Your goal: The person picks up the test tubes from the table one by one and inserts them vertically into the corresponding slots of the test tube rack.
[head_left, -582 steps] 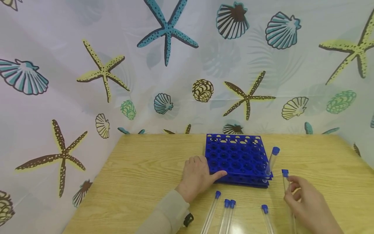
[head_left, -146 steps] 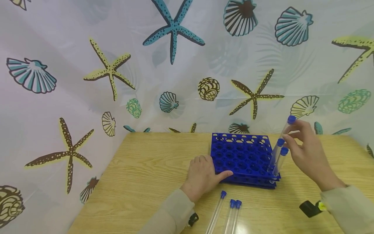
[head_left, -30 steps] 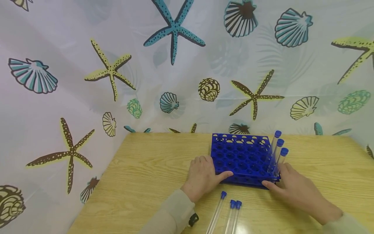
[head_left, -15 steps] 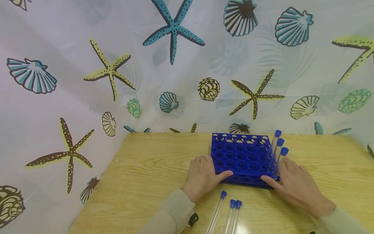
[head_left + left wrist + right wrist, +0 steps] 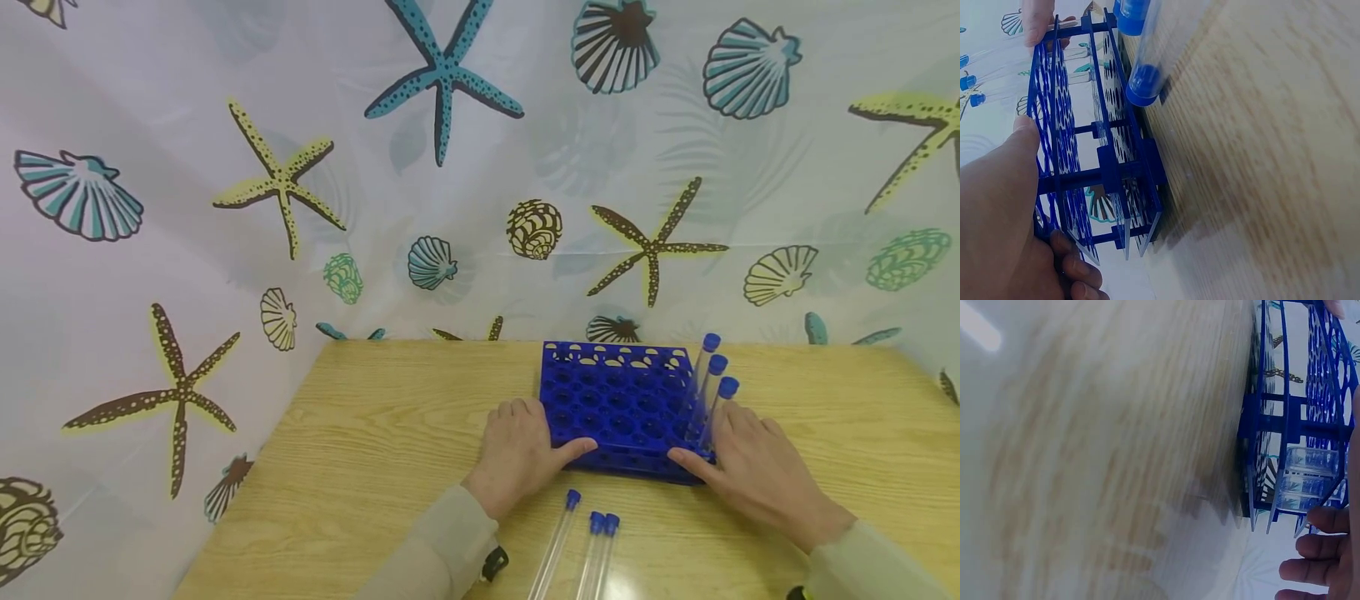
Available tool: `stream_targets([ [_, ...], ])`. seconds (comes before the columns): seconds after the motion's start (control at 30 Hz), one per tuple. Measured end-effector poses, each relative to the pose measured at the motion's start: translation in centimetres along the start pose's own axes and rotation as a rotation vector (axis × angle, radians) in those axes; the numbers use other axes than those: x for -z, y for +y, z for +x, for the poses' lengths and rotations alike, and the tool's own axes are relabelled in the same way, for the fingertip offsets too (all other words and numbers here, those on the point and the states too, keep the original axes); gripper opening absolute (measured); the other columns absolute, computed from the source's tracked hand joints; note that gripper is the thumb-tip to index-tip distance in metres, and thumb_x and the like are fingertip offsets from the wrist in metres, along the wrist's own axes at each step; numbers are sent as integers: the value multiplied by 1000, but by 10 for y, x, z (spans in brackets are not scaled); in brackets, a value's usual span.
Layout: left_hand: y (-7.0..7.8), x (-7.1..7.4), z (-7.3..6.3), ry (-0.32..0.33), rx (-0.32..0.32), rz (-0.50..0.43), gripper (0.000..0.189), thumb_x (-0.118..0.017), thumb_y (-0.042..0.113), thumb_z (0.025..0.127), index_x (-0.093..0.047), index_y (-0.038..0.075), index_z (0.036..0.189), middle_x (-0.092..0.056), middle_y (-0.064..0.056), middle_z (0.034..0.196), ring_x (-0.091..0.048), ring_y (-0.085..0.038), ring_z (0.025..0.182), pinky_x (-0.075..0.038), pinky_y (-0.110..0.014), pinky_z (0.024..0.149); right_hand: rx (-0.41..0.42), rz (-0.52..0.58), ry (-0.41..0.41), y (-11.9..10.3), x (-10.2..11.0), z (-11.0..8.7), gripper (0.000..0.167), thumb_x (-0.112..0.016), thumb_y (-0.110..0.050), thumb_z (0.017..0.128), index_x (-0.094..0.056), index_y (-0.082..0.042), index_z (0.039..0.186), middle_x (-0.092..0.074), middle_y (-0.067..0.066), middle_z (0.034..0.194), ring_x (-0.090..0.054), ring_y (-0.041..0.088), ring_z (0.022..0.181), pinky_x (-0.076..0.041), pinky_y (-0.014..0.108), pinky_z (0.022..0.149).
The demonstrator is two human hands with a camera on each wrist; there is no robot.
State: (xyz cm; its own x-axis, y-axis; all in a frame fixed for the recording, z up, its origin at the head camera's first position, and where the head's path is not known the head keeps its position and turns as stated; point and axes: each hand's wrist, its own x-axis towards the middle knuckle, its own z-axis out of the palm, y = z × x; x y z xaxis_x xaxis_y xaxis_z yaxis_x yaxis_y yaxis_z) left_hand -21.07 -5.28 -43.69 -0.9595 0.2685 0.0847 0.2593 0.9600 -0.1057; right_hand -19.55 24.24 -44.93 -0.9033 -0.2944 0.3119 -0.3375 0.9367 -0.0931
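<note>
A blue test tube rack [image 5: 615,400] stands on the table in the head view. My left hand [image 5: 517,450] grips its left end, thumb along the front edge, and the left wrist view has the fingers [image 5: 1082,272] curled at that end. At the front right corner my right hand [image 5: 765,479] holds the rack, thumb on the front edge; the fingers [image 5: 1319,547] touch its end in the right wrist view. Three clear test tubes [image 5: 703,392] with blue caps stand in the right-hand column, leaning slightly right. Their lower ends [image 5: 1310,484] show inside the rack.
Three capped test tubes lie on the wooden table [image 5: 360,450] in front of the rack: one tube [image 5: 553,542] apart, and a pair [image 5: 596,554] side by side. A curtain [image 5: 465,192] printed with shells and starfish hangs behind and at the sides.
Earlier my right hand picked up tubes from the table and stood them in the rack's right column. Over the last second it has settled on the rack's right end. The left hand has stayed put.
</note>
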Motion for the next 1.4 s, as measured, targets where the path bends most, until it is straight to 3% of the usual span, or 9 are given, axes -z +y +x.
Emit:
stream_targets([
  [0.17, 0, 0, 0, -8, 5, -26, 90, -14, 91, 81, -52, 10, 88, -47, -2, 75, -42, -17, 67, -35, -29, 64, 6, 2, -9, 1, 0, 1, 63, -59, -63, 90, -53, -1, 101, -53, 6, 80, -55, 24, 76, -37, 39, 65],
  [0.37, -2, 1, 0, -26, 19, -81, 91, -16, 91, 80, -52, 9, 92, -48, -2, 79, -44, -17, 70, -38, -29, 67, -3, 20, -55, 0, 0, 0, 86, -54, -63, 93, -43, 10, 135, -62, 22, 109, -60, 39, 101, -44, 53, 77],
  [0.47, -4, 1, -1, -47, 28, -136, 95, -18, 92, 79, -55, 7, 100, -52, -4, 85, -46, -18, 75, -41, -31, 72, -5, 28, -77, -1, 0, 0, 90, -52, -63, 94, -39, 14, 139, -60, 27, 119, -59, 43, 108, -44, 57, 81],
  [0.73, -13, 5, -5, -120, 46, -309, 104, -26, 88, 83, -49, 2, 135, -59, -14, 115, -57, -27, 104, -48, -42, 95, -1, -3, -90, 0, 0, 1, 85, -51, -66, 93, -49, 12, 127, -60, 17, 100, -60, 33, 90, -42, 48, 70],
  [0.83, -19, 6, -10, -127, 31, -351, 100, -30, 86, 84, -51, 1, 132, -60, -14, 113, -59, -28, 103, -49, -43, 93, -2, -10, -97, 0, 0, 1, 82, -51, -66, 93, -51, 10, 123, -58, 12, 94, -58, 28, 84, -39, 43, 65],
  [0.93, -25, 8, -15, -142, 12, -389, 86, -35, 83, 87, -57, 4, 112, -60, -10, 98, -59, -24, 87, -50, -39, 79, -3, -14, -97, 0, 0, 1, 79, -51, -67, 93, -53, 9, 119, -56, 9, 90, -56, 25, 81, -37, 41, 64],
  [1.07, -31, 9, -24, -184, -12, -426, 68, -41, 76, 90, -53, 10, 93, -54, -3, 84, -52, -17, 72, -45, -33, 65, -2, -21, -91, 1, 1, 0, 77, -51, -67, 93, -54, 6, 116, -53, 6, 86, -54, 24, 79, -37, 40, 64],
  [1.27, -32, 9, -41, -223, -20, -499, 59, -52, 66, 92, -56, 8, 102, -58, -3, 91, -54, -14, 76, -47, -31, 66, 0, -35, -86, 1, 1, -1, 79, -50, -67, 93, -53, 8, 117, -56, 11, 91, -55, 27, 83, -40, 44, 68],
  [1.4, -28, 7, -53, -248, -31, -558, 49, -58, 57, 94, -57, 9, 99, -58, 0, 90, -54, -12, 76, -48, -30, 66, 13, -60, -75, 1, 1, -2, 89, -49, -67, 94, -49, 15, 128, -60, 26, 113, -58, 39, 101, -44, 55, 79],
])
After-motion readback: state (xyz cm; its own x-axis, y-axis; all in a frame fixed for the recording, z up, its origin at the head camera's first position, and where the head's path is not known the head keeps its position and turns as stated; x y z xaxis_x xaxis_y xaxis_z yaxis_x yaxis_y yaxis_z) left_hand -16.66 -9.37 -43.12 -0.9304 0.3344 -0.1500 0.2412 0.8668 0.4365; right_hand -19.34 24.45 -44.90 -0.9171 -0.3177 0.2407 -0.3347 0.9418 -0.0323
